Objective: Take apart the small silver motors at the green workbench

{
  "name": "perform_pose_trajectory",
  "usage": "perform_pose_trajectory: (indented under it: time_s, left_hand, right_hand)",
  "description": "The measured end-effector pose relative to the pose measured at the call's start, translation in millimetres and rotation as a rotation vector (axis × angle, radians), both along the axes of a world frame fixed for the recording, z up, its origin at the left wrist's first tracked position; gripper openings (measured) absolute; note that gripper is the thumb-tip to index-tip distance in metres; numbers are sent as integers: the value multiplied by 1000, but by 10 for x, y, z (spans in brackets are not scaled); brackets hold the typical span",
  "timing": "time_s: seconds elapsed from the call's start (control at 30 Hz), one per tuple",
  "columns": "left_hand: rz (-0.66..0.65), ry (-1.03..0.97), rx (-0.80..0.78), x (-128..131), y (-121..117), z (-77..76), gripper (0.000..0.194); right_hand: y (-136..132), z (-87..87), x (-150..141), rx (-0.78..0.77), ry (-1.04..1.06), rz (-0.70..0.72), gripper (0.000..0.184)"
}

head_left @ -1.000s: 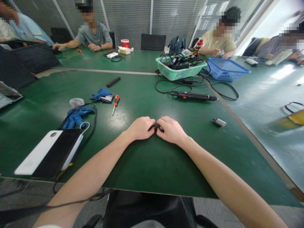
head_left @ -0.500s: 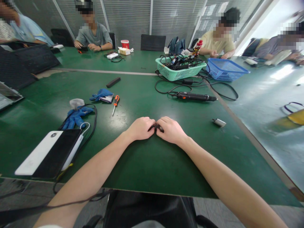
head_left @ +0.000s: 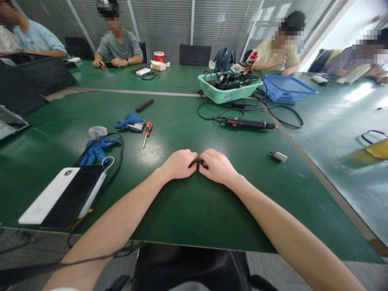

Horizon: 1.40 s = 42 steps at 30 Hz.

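Observation:
Between my two hands is a small black part (head_left: 200, 161), mostly hidden by the fingers, so its kind cannot be made out. My left hand (head_left: 182, 163) is closed on its left side, and my right hand (head_left: 216, 165) grips it from the right. The hands nearly touch at the thumbs, low over the green table (head_left: 194, 214). An orange-handled screwdriver (head_left: 147, 133) lies up and to the left of them. Off to the right sits a small silver metal cylinder (head_left: 279, 156), apart from both hands.
Blue gloves (head_left: 96, 150), a white-and-black device (head_left: 60, 196) and its cable are at the left. Farther back lie a black bar (head_left: 144, 105), a black electric screwdriver (head_left: 250, 123), a loaded green basket (head_left: 226, 95) and a blue basket (head_left: 287, 97). Several people sit around the table.
My hands keep nearly the same place and grip on the small black part. Across the table, a person in yellow has raised one hand, and the person in grey has shifted their hands.

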State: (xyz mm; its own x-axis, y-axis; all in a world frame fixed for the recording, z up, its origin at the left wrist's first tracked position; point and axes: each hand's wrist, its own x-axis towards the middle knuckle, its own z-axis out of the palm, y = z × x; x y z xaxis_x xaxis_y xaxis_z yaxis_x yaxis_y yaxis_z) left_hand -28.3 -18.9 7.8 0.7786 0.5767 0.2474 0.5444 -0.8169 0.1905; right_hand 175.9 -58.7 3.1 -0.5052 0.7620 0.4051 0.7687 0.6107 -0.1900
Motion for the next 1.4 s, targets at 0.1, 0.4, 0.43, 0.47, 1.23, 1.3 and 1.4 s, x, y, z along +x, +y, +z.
perform_pose_trajectory:
  time_s: [0.1, 0.4, 0.43, 0.47, 1.23, 1.3, 1.4]
  left_hand:
    - [2, -1, 1, 0, 3, -8, 11]
    - [-1, -3, 2, -5, 8, -12, 11]
    - [-2, -2, 2, -6, 8, -9, 11]
    - [-2, -2, 2, -7, 7, -6, 11]
    - [1, 4, 12, -4, 2, 4, 9]
    - [-4, 3, 9, -3, 5, -4, 10]
    - [-4, 1, 5, -5, 6, -12, 11]
  right_hand:
    - [1, -7, 2, -2, 2, 1, 6]
    - [4, -18, -1, -7, 3, 1, 6]
    - [2, -11, -3, -7, -1, 1, 6]
    - [0, -4, -4, -8, -3, 1, 6]
    - [4, -13, 6, -25, 11, 10, 4]
    - [4, -12, 11, -32, 15, 14, 4]
    - [3, -4, 29, -46, 34, 24, 4]
